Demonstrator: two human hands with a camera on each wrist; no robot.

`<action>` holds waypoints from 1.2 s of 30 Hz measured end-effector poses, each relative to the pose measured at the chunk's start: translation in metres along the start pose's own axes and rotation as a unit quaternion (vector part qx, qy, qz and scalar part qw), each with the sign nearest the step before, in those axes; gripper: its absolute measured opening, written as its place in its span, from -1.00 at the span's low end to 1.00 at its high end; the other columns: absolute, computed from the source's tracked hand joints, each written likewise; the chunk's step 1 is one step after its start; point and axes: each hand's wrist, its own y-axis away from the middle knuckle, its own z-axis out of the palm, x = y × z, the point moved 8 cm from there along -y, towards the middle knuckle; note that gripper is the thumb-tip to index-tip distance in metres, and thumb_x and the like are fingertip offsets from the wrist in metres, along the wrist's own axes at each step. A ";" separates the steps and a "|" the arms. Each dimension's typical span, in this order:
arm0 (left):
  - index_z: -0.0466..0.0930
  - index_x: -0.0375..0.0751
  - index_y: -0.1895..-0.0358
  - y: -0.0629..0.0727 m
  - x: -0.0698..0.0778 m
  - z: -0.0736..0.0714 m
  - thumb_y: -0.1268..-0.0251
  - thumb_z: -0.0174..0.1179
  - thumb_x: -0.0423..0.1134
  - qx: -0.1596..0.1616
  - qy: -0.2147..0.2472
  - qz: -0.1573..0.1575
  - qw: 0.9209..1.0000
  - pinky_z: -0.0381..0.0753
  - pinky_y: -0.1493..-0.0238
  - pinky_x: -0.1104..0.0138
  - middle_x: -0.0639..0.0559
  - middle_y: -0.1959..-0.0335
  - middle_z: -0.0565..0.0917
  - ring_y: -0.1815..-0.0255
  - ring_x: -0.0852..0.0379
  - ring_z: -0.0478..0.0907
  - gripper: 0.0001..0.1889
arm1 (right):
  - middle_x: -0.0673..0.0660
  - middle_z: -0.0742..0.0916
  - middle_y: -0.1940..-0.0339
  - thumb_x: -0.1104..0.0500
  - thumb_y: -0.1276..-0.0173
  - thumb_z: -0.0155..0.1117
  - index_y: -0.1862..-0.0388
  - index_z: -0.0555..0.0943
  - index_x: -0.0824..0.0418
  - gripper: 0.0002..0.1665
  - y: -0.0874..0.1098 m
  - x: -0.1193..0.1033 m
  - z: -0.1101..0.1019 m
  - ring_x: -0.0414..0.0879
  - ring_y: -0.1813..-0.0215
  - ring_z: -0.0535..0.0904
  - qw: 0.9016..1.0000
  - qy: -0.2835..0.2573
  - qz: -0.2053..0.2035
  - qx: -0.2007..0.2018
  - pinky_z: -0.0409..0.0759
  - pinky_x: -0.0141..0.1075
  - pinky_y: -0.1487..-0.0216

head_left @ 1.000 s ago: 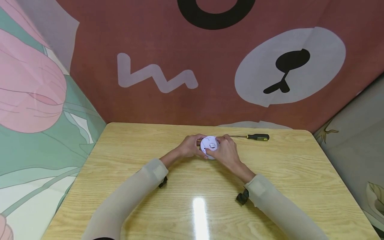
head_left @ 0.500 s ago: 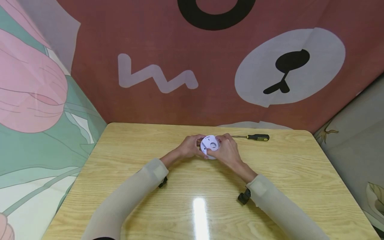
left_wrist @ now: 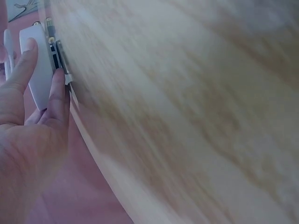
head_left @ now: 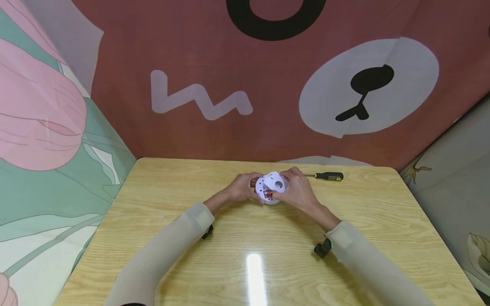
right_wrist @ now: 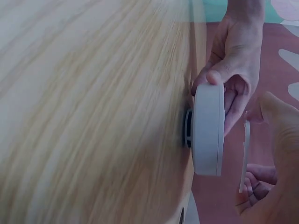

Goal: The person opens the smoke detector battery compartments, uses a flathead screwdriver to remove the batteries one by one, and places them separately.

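A round white smoke detector [head_left: 261, 188] stands near the table's far edge, its open back facing up; in the right wrist view its thick white body [right_wrist: 208, 135] shows from the side, with dark vents beneath. My left hand [head_left: 241, 187] grips its left rim, thumb and fingers around the side. Between thumb and fingers, my right hand [head_left: 300, 191] holds the thin white back cover [head_left: 271, 179], which has a round hole. The cover is raised off the body, with a gap between them in the right wrist view. Red batteries [head_left: 268, 194] show inside, partly hidden by cover and thumb.
A screwdriver [head_left: 330, 176] with a black and yellow handle lies right of the hands; its shaft runs behind the right hand. The wooden table [head_left: 214, 263] meets a printed cloth [head_left: 191, 136] at its far edge. A small brown item [head_left: 253, 182] shows beside the left fingers.
The right hand has lifted the cover off the detector and moved it slightly right, exposing the red batteries. The left hand has stayed in place on the rim.
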 end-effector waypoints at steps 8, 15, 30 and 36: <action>0.47 -0.33 -0.48 -0.002 -0.001 0.000 0.04 0.70 -0.38 -0.014 0.010 0.006 1.000 0.61 -0.30 0.35 -0.19 -0.35 0.65 -0.34 -0.03 0.64 -0.08 | 0.24 0.69 0.07 0.01 0.10 0.70 -0.09 0.73 0.43 -0.21 0.006 0.009 -0.012 0.07 0.10 0.60 1.000 0.005 -0.019 0.000 0.65 -0.04 0.09; 0.45 -0.34 -0.49 -0.004 -0.002 0.000 0.04 0.69 -0.42 -0.026 0.027 0.000 0.999 0.58 -0.34 0.33 -0.20 -0.36 0.64 -0.36 -0.06 0.61 -0.07 | 0.26 0.70 0.06 0.00 0.04 0.71 -0.09 0.73 0.43 -0.23 0.012 0.022 -0.023 0.09 0.09 0.60 0.999 0.021 -0.028 0.005 0.63 -0.01 0.05; 0.46 -0.26 -0.50 -0.006 -0.004 -0.002 0.08 0.72 -0.36 -0.034 -0.004 -0.004 0.999 0.52 -0.41 0.31 -0.13 -0.36 0.65 -0.37 0.00 0.61 -0.04 | 0.20 0.66 0.17 0.10 0.12 0.72 -0.02 0.74 0.44 -0.29 0.033 0.056 -0.048 0.00 0.20 0.53 0.997 0.047 -0.062 0.024 0.58 -0.11 0.22; 0.45 -0.28 -0.50 -0.005 -0.005 -0.002 0.06 0.71 -0.37 -0.044 0.004 -0.002 0.999 0.54 -0.39 0.31 -0.14 -0.37 0.64 -0.38 -0.01 0.60 -0.05 | 0.16 0.64 0.20 0.14 0.09 0.69 -0.01 0.74 0.42 -0.34 0.042 0.072 -0.055 -0.03 0.21 0.51 0.995 0.056 -0.077 0.009 0.59 -0.15 0.28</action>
